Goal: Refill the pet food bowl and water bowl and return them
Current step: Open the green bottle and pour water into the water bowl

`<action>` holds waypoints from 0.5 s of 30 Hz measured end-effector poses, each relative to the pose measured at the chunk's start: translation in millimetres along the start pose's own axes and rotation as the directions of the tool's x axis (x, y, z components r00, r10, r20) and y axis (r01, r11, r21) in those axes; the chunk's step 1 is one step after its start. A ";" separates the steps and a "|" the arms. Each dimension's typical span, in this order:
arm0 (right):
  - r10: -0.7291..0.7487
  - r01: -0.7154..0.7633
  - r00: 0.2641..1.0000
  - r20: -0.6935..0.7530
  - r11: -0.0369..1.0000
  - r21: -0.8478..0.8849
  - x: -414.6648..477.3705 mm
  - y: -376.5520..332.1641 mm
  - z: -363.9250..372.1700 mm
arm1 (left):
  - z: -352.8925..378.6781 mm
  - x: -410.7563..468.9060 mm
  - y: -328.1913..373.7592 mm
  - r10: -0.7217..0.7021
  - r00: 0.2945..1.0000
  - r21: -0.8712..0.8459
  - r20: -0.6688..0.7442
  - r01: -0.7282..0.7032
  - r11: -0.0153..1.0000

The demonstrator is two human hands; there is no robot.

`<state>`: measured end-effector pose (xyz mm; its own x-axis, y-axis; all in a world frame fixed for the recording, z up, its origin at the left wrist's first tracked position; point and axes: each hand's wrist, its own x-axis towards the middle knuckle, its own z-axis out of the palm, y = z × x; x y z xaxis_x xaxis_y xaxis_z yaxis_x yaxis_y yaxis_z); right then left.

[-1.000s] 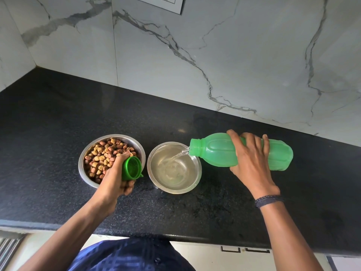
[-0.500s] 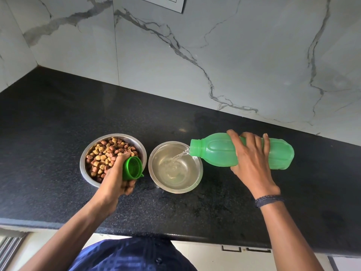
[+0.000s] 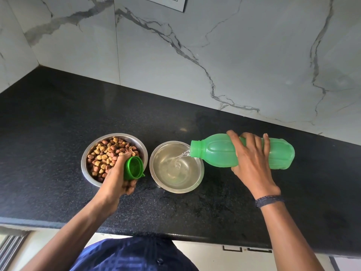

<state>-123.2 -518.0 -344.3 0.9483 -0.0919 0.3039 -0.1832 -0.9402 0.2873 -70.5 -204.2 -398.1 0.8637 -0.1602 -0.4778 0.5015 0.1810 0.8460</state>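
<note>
Two steel bowls stand side by side on the black counter (image 3: 58,118). The left food bowl (image 3: 88,153) is full of brown kibble. The right water bowl (image 3: 176,187) holds clear water. My right hand (image 3: 252,163) grips a green plastic bottle (image 3: 216,151) lying nearly level, its open mouth over the water bowl's right rim, with a thin stream running out. My left hand (image 3: 117,177) holds the green bottle cap (image 3: 133,167) over the food bowl's near right edge.
A marble-tiled wall (image 3: 195,55) rises behind the counter, with a switch plate (image 3: 168,2) at the top. The counter's front edge runs just in front of my body. Cabinet fronts (image 3: 246,249) show below it.
Water keeps flowing from the bottle into the right bowl. Both hands and the bottle stay almost where they were.
</note>
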 end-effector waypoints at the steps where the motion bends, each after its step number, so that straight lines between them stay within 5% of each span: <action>1: 0.001 -0.001 1.000 -0.003 1.000 0.002 0.1 0.0 0.7 | -0.1 0.5 -0.2 0.000 1.000 0.000 0.005 0.000 1.000; 15: -0.005 0.005 1.000 0.002 1.000 -0.009 -0.8 1.0 0.7 | -0.7 -0.3 -1.4 0.021 1.000 0.006 0.014 -0.021 1.000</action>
<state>-124.0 -519.2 -344.9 0.9496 -0.0876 0.3009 -0.1806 -0.9376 0.2972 -71.5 -203.7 -399.3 0.8733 -0.1695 -0.4567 0.4829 0.1785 0.8573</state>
